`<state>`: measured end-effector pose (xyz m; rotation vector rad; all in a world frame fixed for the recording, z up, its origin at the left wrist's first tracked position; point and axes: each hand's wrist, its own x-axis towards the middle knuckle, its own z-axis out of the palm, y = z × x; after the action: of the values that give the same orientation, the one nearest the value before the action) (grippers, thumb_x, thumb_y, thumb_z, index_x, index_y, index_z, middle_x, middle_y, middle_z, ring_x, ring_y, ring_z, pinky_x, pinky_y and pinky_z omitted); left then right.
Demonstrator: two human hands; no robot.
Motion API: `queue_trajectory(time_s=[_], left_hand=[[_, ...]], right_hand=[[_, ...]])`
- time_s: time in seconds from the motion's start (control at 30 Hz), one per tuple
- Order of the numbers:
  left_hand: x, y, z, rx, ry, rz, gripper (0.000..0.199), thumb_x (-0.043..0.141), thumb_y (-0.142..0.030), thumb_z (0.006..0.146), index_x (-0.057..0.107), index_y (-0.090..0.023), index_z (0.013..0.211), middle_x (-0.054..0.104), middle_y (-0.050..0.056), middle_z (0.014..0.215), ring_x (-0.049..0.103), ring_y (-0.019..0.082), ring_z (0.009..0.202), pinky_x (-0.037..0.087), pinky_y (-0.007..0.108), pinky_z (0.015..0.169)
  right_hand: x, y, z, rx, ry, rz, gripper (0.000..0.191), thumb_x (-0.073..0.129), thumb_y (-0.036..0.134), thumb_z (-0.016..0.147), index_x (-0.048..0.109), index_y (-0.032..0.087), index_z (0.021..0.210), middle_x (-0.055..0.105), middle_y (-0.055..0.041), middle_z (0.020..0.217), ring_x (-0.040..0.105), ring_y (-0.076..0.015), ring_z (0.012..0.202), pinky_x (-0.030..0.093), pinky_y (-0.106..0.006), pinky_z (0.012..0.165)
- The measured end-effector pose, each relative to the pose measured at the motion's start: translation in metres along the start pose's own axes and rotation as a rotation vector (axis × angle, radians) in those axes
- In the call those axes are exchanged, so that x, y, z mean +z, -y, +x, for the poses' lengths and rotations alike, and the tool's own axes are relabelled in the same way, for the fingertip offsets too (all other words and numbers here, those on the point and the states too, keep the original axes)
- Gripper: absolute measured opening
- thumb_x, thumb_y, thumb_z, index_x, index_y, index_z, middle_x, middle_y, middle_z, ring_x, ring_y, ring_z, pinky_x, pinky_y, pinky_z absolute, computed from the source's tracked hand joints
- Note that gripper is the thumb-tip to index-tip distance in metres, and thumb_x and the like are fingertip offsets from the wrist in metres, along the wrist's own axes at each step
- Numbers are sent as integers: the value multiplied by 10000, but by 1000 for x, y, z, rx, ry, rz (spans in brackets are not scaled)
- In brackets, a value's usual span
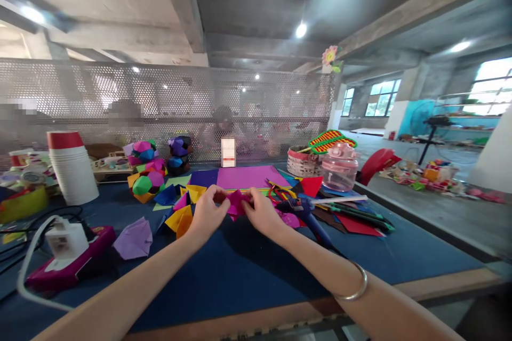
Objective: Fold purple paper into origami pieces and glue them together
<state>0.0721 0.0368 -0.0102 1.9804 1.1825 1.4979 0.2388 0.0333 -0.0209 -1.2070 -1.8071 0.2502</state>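
Observation:
A small magenta folded paper piece (237, 204) is held up between both hands above the blue table. My left hand (208, 210) pinches its left side with thumb and forefinger. On the other side, the fingers of my right hand (262, 212) are closed on its right edge. Just left of my hands lie yellow and orange folded paper pieces (180, 218). Beside my right hand rests a blue glue gun (306, 213), with scissors (280, 190) behind it. Flat sheets of purple paper (250, 177) lie beyond my hands.
At left stand a stack of paper cups (72, 168) and a magenta power strip (72, 258) with a white charger. Multicoloured paper balls (148, 184) sit behind a lilac folded piece (135, 238). A clear jar (340, 168), a basket (303, 161) and a green cutter knife (360, 214) are at right.

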Motion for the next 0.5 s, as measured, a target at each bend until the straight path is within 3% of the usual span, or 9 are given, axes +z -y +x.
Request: queue_trajectory(time_s=[0.2,0.33,0.5], left_hand=[[-4,-8,-5,123,170,-25,246,585,-150,743,631,-193,981,686,41,980,648,171,927,525,278,800],[-6,-7,-4,124,166,43,41,613,-189,754,652,-179,746,668,13,731,614,154,695,481,253,645],[-8,-3,-1,70,92,79,169,645,-266,755,603,-172,621,593,-16,581,528,135,576,384,244,566]], right_hand=[[-3,12,-8,-137,93,-30,151,524,66,820,554,190,900,701,-88,886,648,-229,816,395,-281,657],[-2,16,-11,-177,112,-25,122,515,93,852,549,197,906,706,-76,880,656,-219,800,401,-275,653],[3,16,-8,-153,77,21,120,506,112,868,515,195,955,688,-44,799,652,-192,727,423,-268,629]])
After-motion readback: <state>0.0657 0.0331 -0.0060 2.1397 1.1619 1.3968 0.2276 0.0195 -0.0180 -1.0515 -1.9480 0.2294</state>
